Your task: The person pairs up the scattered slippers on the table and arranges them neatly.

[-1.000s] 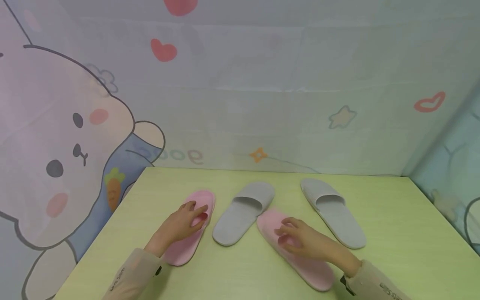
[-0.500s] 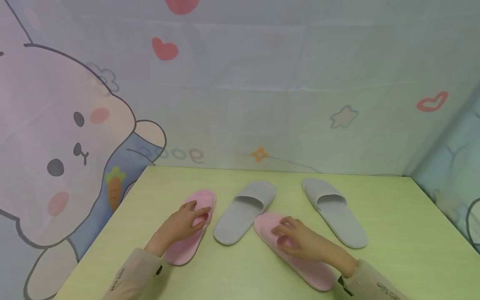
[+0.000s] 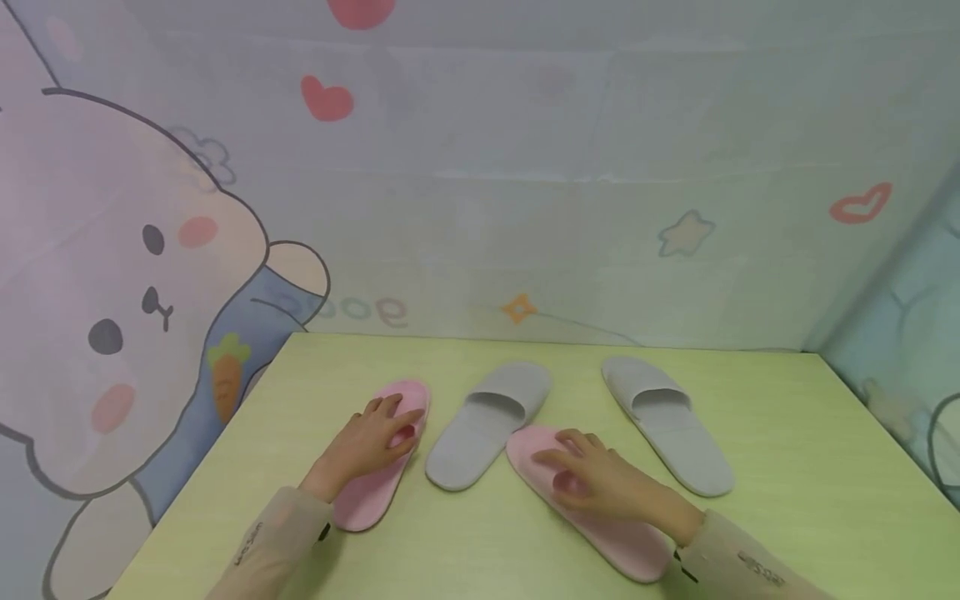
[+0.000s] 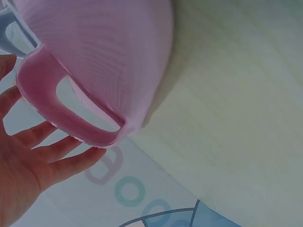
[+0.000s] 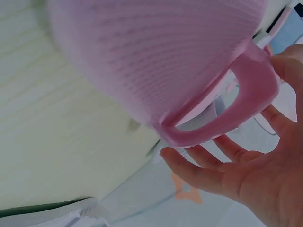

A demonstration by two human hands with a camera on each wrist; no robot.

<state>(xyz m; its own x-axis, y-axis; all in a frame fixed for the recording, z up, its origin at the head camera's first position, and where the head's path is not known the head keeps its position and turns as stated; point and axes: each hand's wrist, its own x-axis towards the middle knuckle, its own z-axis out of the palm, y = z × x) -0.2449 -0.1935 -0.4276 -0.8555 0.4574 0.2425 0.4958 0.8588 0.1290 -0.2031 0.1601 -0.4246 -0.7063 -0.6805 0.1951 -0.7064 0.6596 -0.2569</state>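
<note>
My left hand lies over the strap of a pink slipper at the left. In the left wrist view its spread, fairly straight fingers reach the outside of the pink strap. At centre right, my right hand spans the strap of the other pink slipper, which slants with its toe up-left. In the right wrist view, extended fingertips meet that strap on one side. The thumb lies at its other side.
Two grey slippers stand behind: one between the pink slippers, touching or overlapping the right one's toe, the other at the right. The pale green table ends at a printed cloth backdrop with a cartoon bear.
The right pink slipper's toe has shifted slightly left with my right hand. The fingers of both hands have since spread and straightened a little. The grey slippers have stayed put.
</note>
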